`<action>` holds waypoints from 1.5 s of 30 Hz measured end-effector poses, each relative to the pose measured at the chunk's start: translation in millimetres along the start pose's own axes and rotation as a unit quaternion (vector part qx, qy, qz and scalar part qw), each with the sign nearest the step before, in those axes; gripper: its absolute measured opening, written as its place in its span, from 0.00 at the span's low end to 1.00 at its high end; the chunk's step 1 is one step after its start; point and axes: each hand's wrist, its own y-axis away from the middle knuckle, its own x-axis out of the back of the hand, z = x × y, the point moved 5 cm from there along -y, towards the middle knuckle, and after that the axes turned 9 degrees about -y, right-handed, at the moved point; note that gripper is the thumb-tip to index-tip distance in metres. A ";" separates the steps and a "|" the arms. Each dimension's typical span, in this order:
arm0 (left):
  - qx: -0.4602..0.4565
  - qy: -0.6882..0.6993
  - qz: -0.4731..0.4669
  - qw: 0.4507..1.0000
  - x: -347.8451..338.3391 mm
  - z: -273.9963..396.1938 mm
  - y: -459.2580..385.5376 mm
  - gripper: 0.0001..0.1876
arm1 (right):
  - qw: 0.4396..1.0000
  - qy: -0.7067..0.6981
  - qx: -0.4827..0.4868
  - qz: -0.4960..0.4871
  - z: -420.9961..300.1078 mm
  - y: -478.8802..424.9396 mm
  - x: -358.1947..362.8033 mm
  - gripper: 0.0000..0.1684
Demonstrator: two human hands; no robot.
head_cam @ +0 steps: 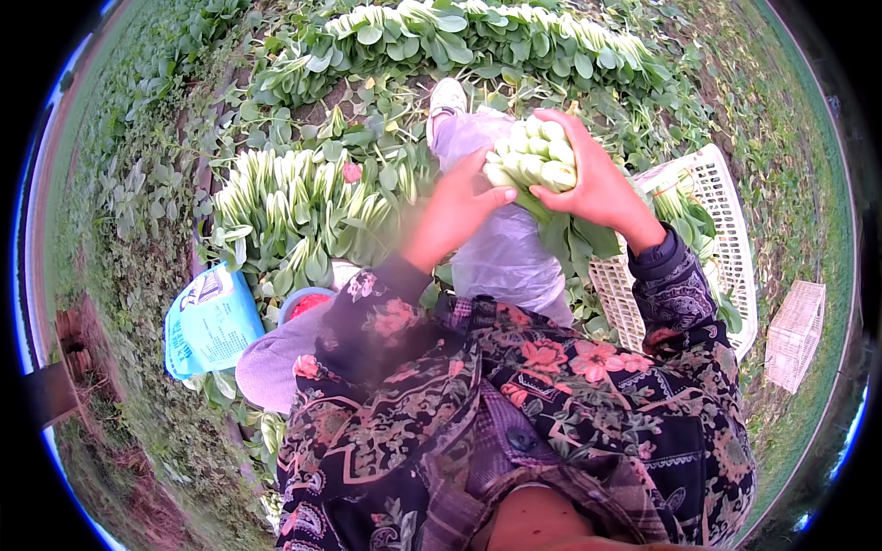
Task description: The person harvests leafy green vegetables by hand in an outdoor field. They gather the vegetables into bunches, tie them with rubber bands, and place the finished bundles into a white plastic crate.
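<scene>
A bunch of leafy greens with pale, thick stems, like bok choy (527, 155), is held up over my lap. Its cut stem ends face up and its leaves hang down to the right. My right hand (592, 172) wraps the bunch from the right, fingers over the far side and thumb on the near side. Against its left side is my left hand (458, 206), with the thumb along the near edge and the fingertips partly hidden. Translucent plastic sheeting (513, 255) covers the leg beneath the bunch.
A row of greens (296, 189) lies at left, with a small red clump (352, 172) on it. Another row (482, 34) curves ahead. A white plastic crate (730, 206) holding greens stands at right, another crate (796, 337) farther off. A blue printed bag (213, 324) lies near a bowl (289, 303) of red items.
</scene>
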 end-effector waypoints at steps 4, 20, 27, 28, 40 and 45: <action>-0.002 -0.017 0.032 0.999 2.2 -2.4 5.6 0.30 | 0.991 0.116 0.057 -0.018 -10.1 -6.4 -18.2 0.52; 0.201 -0.286 0.405 0.845 290.9 -198.6 101.3 0.14 | 0.960 0.202 0.115 0.154 -33.0 38.0 -33.2 0.49; 0.212 -0.481 0.364 0.769 392.1 -236.3 86.0 0.12 | 0.957 0.218 0.039 0.190 -45.9 46.1 -22.4 0.46; 0.176 -0.480 0.363 0.779 401.1 -242.8 78.9 0.12 | 0.960 0.189 -0.017 0.206 -43.7 46.2 -21.0 0.45; 0.312 -0.600 0.093 0.731 431.0 -277.2 2.6 0.20 | 0.692 -0.474 -0.241 0.489 -47.1 60.2 -34.6 0.21; 0.186 -0.367 0.119 0.904 440.9 -266.9 29.0 0.19 | 0.638 -0.490 -0.273 0.528 -53.5 69.5 -30.0 0.21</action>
